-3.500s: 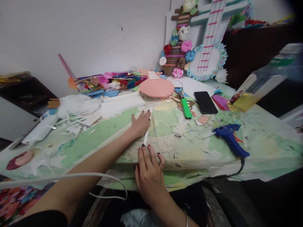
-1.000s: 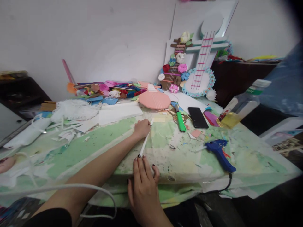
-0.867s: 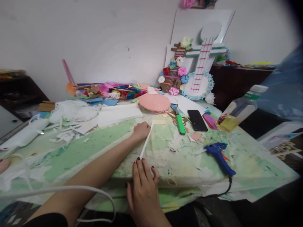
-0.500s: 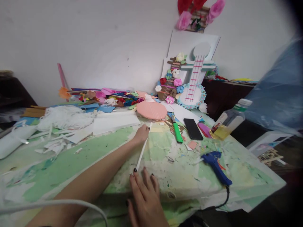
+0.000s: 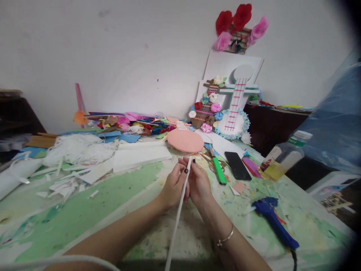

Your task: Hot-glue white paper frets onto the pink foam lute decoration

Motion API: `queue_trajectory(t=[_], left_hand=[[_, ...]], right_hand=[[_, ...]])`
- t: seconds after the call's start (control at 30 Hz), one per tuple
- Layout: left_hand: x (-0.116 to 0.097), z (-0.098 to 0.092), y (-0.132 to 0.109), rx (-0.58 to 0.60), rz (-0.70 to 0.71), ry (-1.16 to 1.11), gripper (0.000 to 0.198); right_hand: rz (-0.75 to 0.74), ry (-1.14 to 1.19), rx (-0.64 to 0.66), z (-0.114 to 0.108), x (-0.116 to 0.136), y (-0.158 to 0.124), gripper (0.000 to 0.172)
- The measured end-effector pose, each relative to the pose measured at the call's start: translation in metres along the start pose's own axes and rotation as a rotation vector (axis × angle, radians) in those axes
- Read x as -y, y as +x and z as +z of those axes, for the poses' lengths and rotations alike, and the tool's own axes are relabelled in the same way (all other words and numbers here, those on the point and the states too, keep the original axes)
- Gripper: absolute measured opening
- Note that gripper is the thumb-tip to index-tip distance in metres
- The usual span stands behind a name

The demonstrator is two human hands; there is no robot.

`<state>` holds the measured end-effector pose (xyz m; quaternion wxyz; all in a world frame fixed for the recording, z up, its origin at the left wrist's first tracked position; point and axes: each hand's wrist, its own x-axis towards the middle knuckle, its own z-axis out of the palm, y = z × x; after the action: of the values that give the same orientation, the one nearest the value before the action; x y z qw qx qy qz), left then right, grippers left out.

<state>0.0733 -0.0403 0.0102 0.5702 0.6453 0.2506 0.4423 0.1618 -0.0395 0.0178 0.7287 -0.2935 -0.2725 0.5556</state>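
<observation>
Over the middle of the table, my left hand (image 5: 175, 184) and my right hand (image 5: 200, 182) meet around the upper end of a thin white paper stick (image 5: 180, 210). Both hands are closed on it, thumbs on top and dark nails showing; the other fingers are partly hidden underneath. From my hands the stick slants down toward me to the bottom edge of the view. Just beyond the fingertips lies a pink lute-shaped paper model (image 5: 185, 140) with white strips on its neck.
Right of my hands lie a green utility knife (image 5: 219, 171), a black phone (image 5: 237, 165) and a blue glue gun (image 5: 275, 222). A bottle (image 5: 284, 158) stands behind them. Paper scraps (image 5: 63, 184) cover the left side. Decorated instrument models (image 5: 232, 120) lean on the wall.
My right hand has moved up from the table's front edge to join my left. The white stick, earlier against the table, is now held between both hands. The view has shifted slightly.
</observation>
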Motion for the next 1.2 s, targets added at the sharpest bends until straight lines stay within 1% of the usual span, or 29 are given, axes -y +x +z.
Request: queue_trajectory(t=[0.07,0.17,0.23,0.3,0.47,0.6,0.77,0.93,1.07,1.2], left_hand=[[0.004,0.002,-0.002,-0.067,0.018,0.101,0.022],[0.006,0.003,-0.004,-0.166,0.084,0.303,0.016],[0.006,0.003,-0.006,-0.192,0.124,0.393,0.012],[0.006,0.003,-0.008,-0.180,0.132,0.421,0.009],[0.005,0.003,-0.009,-0.147,0.090,0.356,0.009],[0.008,0.004,-0.010,-0.114,0.061,0.213,0.014],[0.013,0.005,-0.010,-0.016,-0.003,0.033,0.025],[0.012,0.005,-0.010,-0.021,-0.043,-0.035,0.028],[0.011,0.005,-0.010,-0.032,-0.041,-0.033,0.028],[0.012,0.004,-0.009,0.016,-0.043,-0.040,0.027]], right_hand=[[0.006,0.042,-0.008,0.001,-0.004,-0.006,0.022],[-0.008,0.044,-0.044,0.001,-0.004,-0.013,0.019],[-0.010,0.027,-0.063,0.001,-0.002,-0.015,0.017],[-0.012,0.007,-0.071,0.002,-0.002,-0.016,0.016],[-0.026,-0.029,-0.071,0.002,0.000,-0.016,0.015],[-0.026,-0.046,-0.049,-0.002,0.002,-0.015,0.015],[-0.001,-0.032,0.008,-0.007,0.004,-0.014,0.025],[-0.042,-0.067,0.054,-0.006,0.004,-0.017,0.018],[-0.051,-0.086,0.014,-0.006,0.002,-0.018,0.017],[-0.043,-0.082,-0.030,-0.007,0.002,-0.017,0.019]])
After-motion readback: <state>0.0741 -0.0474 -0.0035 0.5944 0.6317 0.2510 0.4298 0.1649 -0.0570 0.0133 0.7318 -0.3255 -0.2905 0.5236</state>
